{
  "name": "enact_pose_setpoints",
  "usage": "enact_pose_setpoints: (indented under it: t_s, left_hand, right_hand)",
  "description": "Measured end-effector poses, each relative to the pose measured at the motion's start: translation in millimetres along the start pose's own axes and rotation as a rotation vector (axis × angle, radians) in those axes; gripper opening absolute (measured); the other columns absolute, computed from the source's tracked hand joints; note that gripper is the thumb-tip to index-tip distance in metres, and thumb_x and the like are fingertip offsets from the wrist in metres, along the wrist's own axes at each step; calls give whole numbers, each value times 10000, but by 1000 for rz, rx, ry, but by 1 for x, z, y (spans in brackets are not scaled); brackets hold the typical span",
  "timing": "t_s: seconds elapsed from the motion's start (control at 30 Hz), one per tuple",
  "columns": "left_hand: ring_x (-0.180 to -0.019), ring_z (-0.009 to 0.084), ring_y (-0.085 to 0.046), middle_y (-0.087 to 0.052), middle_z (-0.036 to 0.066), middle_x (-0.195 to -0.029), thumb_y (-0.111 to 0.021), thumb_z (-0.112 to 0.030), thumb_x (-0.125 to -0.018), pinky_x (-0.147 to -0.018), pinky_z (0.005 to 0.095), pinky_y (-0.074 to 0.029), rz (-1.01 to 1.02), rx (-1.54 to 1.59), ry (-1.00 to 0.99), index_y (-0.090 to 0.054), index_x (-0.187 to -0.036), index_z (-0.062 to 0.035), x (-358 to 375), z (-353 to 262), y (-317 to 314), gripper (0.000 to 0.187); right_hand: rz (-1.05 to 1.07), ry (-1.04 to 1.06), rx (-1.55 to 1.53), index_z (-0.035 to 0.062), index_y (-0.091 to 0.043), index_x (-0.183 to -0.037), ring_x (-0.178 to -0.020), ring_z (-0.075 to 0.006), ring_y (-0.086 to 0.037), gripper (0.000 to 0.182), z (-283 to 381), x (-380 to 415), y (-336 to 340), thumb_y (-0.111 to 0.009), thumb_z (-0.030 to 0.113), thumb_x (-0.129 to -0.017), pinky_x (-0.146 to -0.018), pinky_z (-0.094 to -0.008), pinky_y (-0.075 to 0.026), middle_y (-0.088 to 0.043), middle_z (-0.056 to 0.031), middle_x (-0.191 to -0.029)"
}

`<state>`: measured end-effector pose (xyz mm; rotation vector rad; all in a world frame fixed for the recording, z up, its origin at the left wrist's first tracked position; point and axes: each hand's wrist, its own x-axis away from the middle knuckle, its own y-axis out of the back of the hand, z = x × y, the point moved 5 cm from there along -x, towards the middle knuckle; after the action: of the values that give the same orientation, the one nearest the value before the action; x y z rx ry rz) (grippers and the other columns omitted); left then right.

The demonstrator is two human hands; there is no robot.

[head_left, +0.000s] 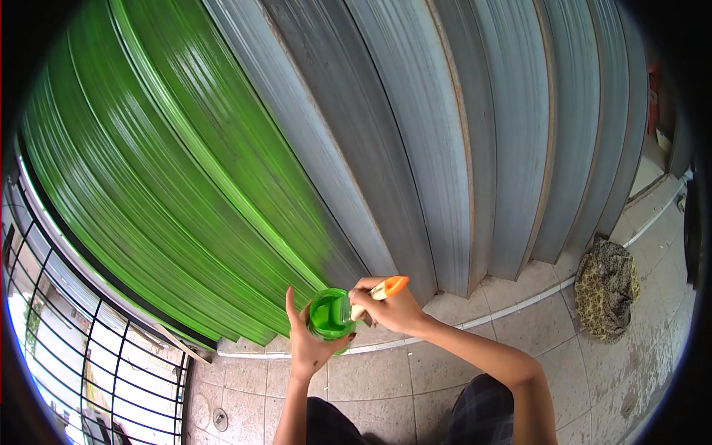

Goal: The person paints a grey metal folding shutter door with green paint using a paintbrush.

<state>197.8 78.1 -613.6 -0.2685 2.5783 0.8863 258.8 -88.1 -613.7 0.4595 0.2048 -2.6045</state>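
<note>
Between left hand (308, 343) and right hand (391, 308), paint cup (330, 313).

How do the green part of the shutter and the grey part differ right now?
The green part looks glossy and wet, with bright streaks; the grey part is dull, with rusty marks along its folds. The green part lies to the left, the grey part to the right. The green part ends just above the paint cup. Both are the same folded metal slats.

One small round cup of green paint (330, 313), one orange-handled paintbrush (387, 288), one folding corrugated metal shutter (415, 141) painted half green and half grey, one crumpled patterned brown cloth (607, 288), two hands.
</note>
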Motion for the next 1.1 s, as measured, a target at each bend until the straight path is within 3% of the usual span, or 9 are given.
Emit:
enact_pose_setpoints:
  t_s: [0.1,0.27,0.43,0.7,0.83,0.9,0.93,0.97,1.1]
  left_hand:
    - [-1021,265,-580,-525,229,-1156,-873,-66,-557,-890,364,-481,-69,261,85,25,-1427,-35,-8,26,-10,1250]
    - [-1003,253,-593,-533,184,-1136,-832,46,-584,-864,360,-512,-160,361,72,18,-1436,-59,-7,40,-24,1208]
    - [-1019,265,-585,-528,213,-1144,-860,-32,-578,-885,368,-492,-223,384,135,52,-1427,-38,-7,45,-15,1246]
    - [-1037,292,-576,-514,238,-1168,-871,-61,-567,-905,397,-480,-259,391,140,43,-1435,-54,7,54,23,1261]
    - [-1050,297,-568,-483,243,-1191,-872,-63,-561,-914,409,-479,-260,335,130,42,-1441,-71,19,55,37,1268]
    - [-1056,297,-565,-475,246,-1197,-872,-62,-560,-916,411,-479,-253,362,141,40,-1442,-75,23,51,41,1269]
    - [-1059,297,-563,-471,248,-1200,-872,-61,-560,-916,412,-479,-249,376,144,39,-1442,-76,23,49,43,1269]
    - [-1060,297,-562,-471,248,-1199,-872,-62,-559,-917,412,-478,-249,387,140,37,-1443,-77,22,48,43,1268]
    - [-1062,295,-560,-473,246,-1198,-872,-64,-559,-917,409,-475,-239,368,151,29,-1444,-78,24,55,43,1263]
  right_hand:
    - [-51,-42,-275,38,-609,-794,-482,-78,-574,247,-17,-9,8,-557,254,-903,-409,-200,-393,-634,-45,-634]
    - [-263,1,-567,7,-585,-808,-477,-130,-582,216,-47,-15,12,-555,205,-888,-423,-220,-448,-624,-107,-656]
    - [-364,180,-580,-8,-565,-798,-478,-197,-582,210,-45,-52,16,-541,191,-863,-419,-271,-462,-601,-139,-651]
    - [-657,421,-252,-22,-576,-791,-481,-150,-570,249,-89,-70,19,-530,194,-905,-435,-239,-445,-606,-109,-657]
    - [-850,252,-71,0,-573,-800,-472,-95,-534,176,-161,-29,7,-545,145,-895,-423,-217,-399,-587,-64,-636]
    - [-885,143,-192,8,-581,-799,-479,-87,-521,184,-179,-25,5,-563,165,-892,-430,-226,-403,-574,-42,-618]
    - [-901,92,-251,12,-586,-799,-482,-83,-514,188,-172,-24,3,-572,175,-891,-433,-230,-405,-568,-31,-609]
    - [-881,171,-244,15,-586,-807,-490,-85,-518,194,-158,-37,4,-579,190,-891,-435,-234,-410,-565,-27,-611]
    - [-794,403,-350,17,-595,-837,-507,-81,-529,212,-25,-109,5,-583,221,-896,-439,-231,-415,-583,-24,-636]
